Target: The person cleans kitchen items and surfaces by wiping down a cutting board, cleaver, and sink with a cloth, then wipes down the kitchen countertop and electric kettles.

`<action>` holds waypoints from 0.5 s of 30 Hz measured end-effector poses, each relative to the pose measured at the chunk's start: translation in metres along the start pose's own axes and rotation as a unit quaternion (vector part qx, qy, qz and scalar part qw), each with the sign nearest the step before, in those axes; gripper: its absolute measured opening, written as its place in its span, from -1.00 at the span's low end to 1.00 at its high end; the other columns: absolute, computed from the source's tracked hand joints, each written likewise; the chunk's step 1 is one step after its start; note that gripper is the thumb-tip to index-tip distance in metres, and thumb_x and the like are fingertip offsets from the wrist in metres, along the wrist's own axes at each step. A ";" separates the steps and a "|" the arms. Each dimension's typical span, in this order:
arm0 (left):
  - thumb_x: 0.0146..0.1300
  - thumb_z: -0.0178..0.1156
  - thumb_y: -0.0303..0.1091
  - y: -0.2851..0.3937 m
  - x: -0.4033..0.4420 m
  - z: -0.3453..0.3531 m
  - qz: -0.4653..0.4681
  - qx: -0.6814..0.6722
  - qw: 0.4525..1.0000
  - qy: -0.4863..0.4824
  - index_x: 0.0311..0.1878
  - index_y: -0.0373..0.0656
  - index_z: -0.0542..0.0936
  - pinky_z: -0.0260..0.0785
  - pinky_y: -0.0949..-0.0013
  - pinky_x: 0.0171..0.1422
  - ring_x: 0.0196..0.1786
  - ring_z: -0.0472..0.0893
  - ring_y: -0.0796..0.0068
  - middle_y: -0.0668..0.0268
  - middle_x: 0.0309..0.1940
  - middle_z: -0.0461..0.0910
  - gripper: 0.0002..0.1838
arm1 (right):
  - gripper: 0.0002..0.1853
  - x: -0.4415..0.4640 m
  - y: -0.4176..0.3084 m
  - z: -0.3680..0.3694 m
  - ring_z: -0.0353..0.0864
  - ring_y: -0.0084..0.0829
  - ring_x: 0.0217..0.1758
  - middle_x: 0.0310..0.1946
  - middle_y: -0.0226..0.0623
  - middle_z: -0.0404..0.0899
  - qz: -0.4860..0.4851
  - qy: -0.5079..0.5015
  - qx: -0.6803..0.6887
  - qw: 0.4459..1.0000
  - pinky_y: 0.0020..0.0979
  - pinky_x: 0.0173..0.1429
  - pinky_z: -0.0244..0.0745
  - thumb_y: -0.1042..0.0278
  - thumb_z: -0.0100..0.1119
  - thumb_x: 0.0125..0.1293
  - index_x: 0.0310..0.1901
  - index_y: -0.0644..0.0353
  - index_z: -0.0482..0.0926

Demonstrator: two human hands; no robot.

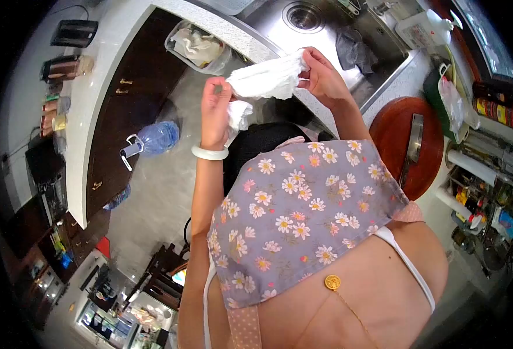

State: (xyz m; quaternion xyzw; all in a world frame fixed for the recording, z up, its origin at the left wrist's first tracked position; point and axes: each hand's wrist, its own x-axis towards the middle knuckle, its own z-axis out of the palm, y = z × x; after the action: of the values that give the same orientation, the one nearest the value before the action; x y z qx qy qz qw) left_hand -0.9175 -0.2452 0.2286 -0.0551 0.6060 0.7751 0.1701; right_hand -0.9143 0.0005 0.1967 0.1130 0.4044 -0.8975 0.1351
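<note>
A crumpled white sheet [268, 78] is stretched between my two hands near the front edge of the sink [268, 20]. Whether it is cloth or paper I cannot tell. My left hand [214, 110] pinches its left end between thumb and fingers, and a bunched part of the same white material [240, 114] hangs beside the palm. My right hand [328, 81] grips the other end, next to the sink's edge. Inside the sink, a dark grey cloth [354, 49] lies to the right of the drain [303, 16].
A lined bin [221, 60] stands left of the sink. A round wooden board [384, 136] with a cleaver [415, 139] lies on the right counter, below a white pump bottle [425, 29]. On the floor at left lies a blue water jug [160, 138].
</note>
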 end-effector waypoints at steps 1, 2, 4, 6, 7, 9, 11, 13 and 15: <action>0.43 -0.02 -0.30 -0.001 0.000 -0.003 -0.012 0.006 1.000 -0.024 -0.05 -0.10 0.34 0.35 0.55 -0.33 -0.40 0.44 0.68 0.31 -0.30 0.56 -0.86 | -0.80 -0.002 0.002 -0.007 0.54 -0.53 -0.17 -0.18 -0.44 0.52 0.002 0.008 0.002 1.000 -0.44 -0.12 0.50 0.21 -0.10 0.45 -0.02 0.06 0.41; 0.43 -0.02 -0.31 0.001 0.001 -0.005 -0.026 0.000 0.999 -0.022 -0.03 -0.11 0.33 0.36 0.54 -0.34 -0.42 0.46 0.66 0.24 -0.24 0.58 -0.85 | -0.78 -0.005 0.002 -0.012 0.52 -0.55 -0.19 -0.21 -0.44 0.51 -0.008 0.038 -0.003 0.999 -0.48 -0.12 0.45 0.19 -0.07 0.44 -0.02 0.09 0.42; 0.42 -0.01 -0.32 0.002 0.001 -0.005 -0.051 -0.010 0.999 -0.017 0.00 -0.12 0.32 0.39 0.51 -0.36 -0.44 0.49 0.62 0.10 -0.12 0.61 -0.82 | -0.77 -0.018 -0.012 -0.019 0.50 -0.53 -0.21 -0.24 -0.43 0.52 -0.050 0.171 -0.066 0.982 -0.48 -0.11 0.42 0.18 -0.06 0.43 -0.07 0.14 0.43; 0.41 -0.01 -0.34 -0.002 -0.001 -0.015 -0.051 -0.014 0.998 0.015 0.02 -0.13 0.31 0.41 0.50 -0.36 -0.45 0.51 0.58 0.00 -0.05 0.58 -0.80 | -0.75 -0.029 -0.021 -0.046 0.50 -0.49 -0.23 -0.21 -0.39 0.52 -0.108 0.234 -0.188 0.948 -0.48 -0.09 0.40 0.17 -0.05 0.42 -0.13 0.18 0.48; 0.40 0.00 -0.35 -0.004 -0.001 -0.021 -0.052 -0.015 0.998 0.033 0.03 -0.13 0.31 0.42 0.49 -0.37 -0.46 0.53 0.56 -0.05 -0.01 0.56 -0.79 | -0.73 -0.035 -0.022 -0.074 0.49 -0.49 -0.22 -0.17 -0.37 0.52 -0.136 0.193 -0.260 0.936 -0.52 -0.05 0.37 0.15 -0.04 0.42 -0.15 0.20 0.51; 0.39 0.00 -0.35 -0.006 -0.003 -0.030 -0.060 -0.004 0.997 0.058 0.03 -0.16 0.32 0.45 0.47 -0.33 -0.40 0.56 0.51 -0.03 -0.03 0.57 -0.78 | -0.72 -0.048 -0.024 -0.076 0.46 -0.38 -0.10 -0.11 -0.31 0.51 -0.168 0.177 -0.395 0.886 -0.45 0.05 0.31 0.14 0.06 0.34 -0.22 0.21 0.55; 0.39 0.01 -0.33 -0.010 -0.004 -0.039 -0.064 0.003 0.995 0.072 0.02 -0.17 0.34 0.45 0.46 -0.30 -0.34 0.56 0.50 -0.02 -0.01 0.56 -0.78 | -0.72 -0.053 -0.012 -0.078 0.43 -0.32 -0.02 -0.11 -0.25 0.51 -0.252 0.141 -0.592 0.753 -0.38 0.11 0.30 0.13 0.10 0.31 -0.24 0.21 0.57; 0.39 0.00 -0.34 -0.013 -0.005 -0.044 -0.058 0.007 0.994 0.091 0.02 -0.19 0.35 0.45 0.45 -0.27 -0.31 0.56 0.48 0.00 -0.01 0.56 -0.79 | -0.70 -0.062 0.012 -0.073 0.41 -0.22 0.11 0.02 -0.19 0.48 -0.200 0.103 -0.728 0.648 -0.26 0.17 0.30 0.12 0.18 0.25 -0.34 0.24 0.61; 0.39 0.00 -0.34 -0.015 -0.005 -0.050 -0.050 0.004 0.993 0.104 0.01 -0.19 0.36 0.46 0.44 -0.26 -0.30 0.56 0.47 0.00 -0.01 0.56 -0.79 | -0.73 -0.068 0.052 -0.084 0.40 -0.15 0.13 0.09 -0.17 0.45 -0.072 0.089 -0.810 0.576 -0.21 0.16 0.31 0.17 0.24 0.19 -0.43 0.24 0.62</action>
State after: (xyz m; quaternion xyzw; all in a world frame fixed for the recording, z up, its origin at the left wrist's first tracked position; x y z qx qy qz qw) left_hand -0.9138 -0.2910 0.2038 -0.1652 0.6199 0.7533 0.1449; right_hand -0.8251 0.0417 0.1276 0.0065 0.9795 -0.1889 0.0690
